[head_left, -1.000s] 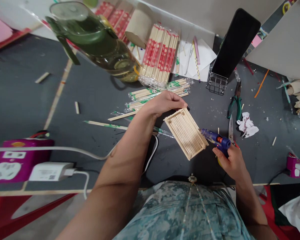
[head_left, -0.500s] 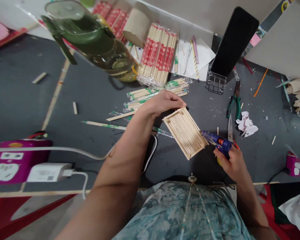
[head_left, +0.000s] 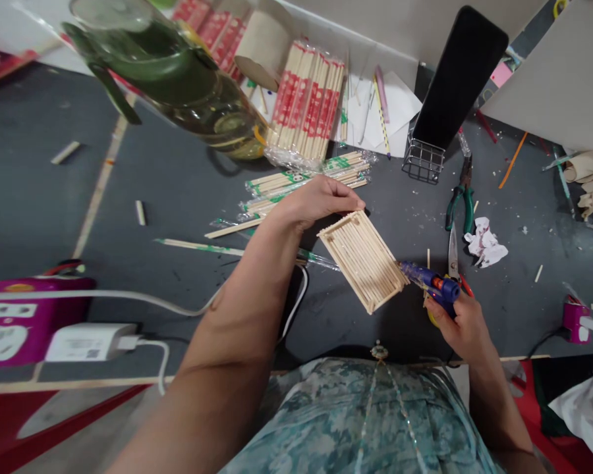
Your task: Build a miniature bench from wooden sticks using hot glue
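Note:
Between the fingers of my left hand (head_left: pixel 329 197) is the upper corner of a small tray of wooden sticks (head_left: pixel 363 260), tilted above the dark table. The tray has parallel sticks for a base and a low rim. My right hand (head_left: pixel 459 322) is closed round the handle of a blue glue gun (head_left: pixel 432 283). The gun's nozzle points left and is at the tray's right edge; whether it touches cannot be made out. Behind the gun lie scissors (head_left: pixel 453 253), partly hidden, and above them pliers with green handles (head_left: pixel 460 201).
Packs of chopsticks in green wrap (head_left: pixel 301 181) and red wrap (head_left: pixel 306 105) lie beyond my left hand. A green-lidded jug (head_left: pixel 178 79) stands at upper left. A phone (head_left: pixel 462 79) leans in a wire holder (head_left: pixel 423 161). A purple power socket (head_left: pixel 39 289) and cables are at left; crumpled paper (head_left: pixel 485 243) is at right.
The glue gun has shifted slightly right relative to the tray's edge. My left hand keeps its hold on the tray. The whole view has drifted a little.

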A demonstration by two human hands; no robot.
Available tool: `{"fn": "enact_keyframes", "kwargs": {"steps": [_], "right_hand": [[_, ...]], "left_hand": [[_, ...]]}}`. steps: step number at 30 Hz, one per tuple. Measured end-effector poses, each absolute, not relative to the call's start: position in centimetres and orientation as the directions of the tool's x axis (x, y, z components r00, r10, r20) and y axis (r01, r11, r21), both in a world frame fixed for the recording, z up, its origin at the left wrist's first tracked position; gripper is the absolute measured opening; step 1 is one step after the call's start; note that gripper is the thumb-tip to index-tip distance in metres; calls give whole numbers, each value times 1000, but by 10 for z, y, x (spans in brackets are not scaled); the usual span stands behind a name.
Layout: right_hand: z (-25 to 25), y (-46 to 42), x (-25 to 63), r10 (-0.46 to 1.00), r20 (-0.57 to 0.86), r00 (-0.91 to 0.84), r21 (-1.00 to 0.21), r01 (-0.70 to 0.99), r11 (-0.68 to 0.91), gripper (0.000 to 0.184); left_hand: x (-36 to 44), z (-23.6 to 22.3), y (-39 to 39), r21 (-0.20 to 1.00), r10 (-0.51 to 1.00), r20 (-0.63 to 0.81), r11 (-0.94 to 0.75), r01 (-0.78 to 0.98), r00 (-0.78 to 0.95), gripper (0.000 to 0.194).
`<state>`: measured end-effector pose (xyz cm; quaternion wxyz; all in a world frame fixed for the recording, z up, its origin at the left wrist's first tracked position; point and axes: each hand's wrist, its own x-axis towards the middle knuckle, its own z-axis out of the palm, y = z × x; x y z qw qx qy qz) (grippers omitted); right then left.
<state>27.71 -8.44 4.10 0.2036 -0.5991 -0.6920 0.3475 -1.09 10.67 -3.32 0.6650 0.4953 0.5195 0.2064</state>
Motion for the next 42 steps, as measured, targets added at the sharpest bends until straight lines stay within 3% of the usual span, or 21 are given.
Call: {"fn": "enact_keyframes", "kwargs": {"steps": [42], "right_hand": [[54, -117, 293, 970, -195, -148, -677, 735, -24, 23]], "left_hand": [[-11, -28, 105, 871, 785, -490, 427, 241, 380, 16]]}}
